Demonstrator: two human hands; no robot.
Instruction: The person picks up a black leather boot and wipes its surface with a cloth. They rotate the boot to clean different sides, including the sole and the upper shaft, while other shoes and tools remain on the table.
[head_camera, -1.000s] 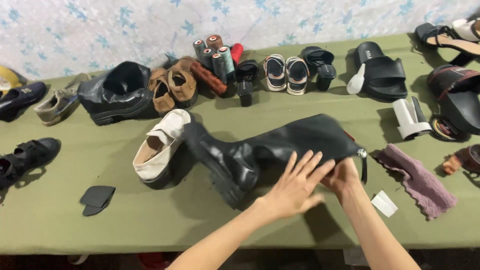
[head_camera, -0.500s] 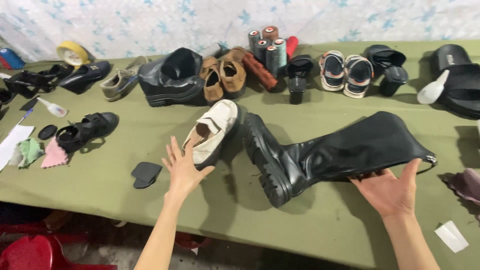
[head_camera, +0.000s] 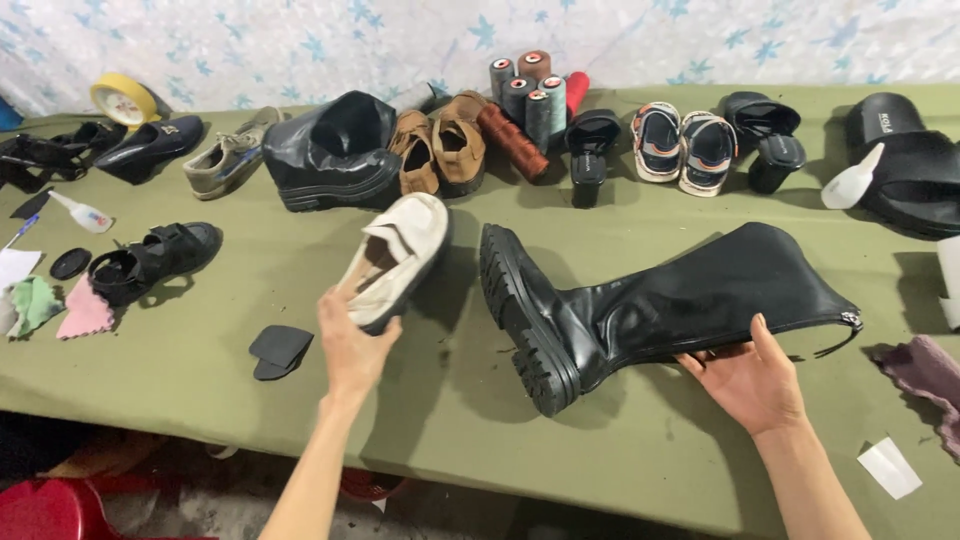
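Head view: left hand (head_camera: 352, 350) has a grip on the white shoe's (head_camera: 397, 260) heel, light and soft. Right hand (head_camera: 752, 378) lies flat under the floppy boot (head_camera: 650, 305) shaft; its sole looks heavy.

- The left hand (head_camera: 352, 345) grips the heel end of a white loafer (head_camera: 397, 260).
- The right hand (head_camera: 752, 378), palm up, touches the shaft of a tall black boot (head_camera: 650, 300) lying on its side.
- Just left of the left hand lies a black insole piece (head_camera: 279, 350) on the green table (head_camera: 200, 390).
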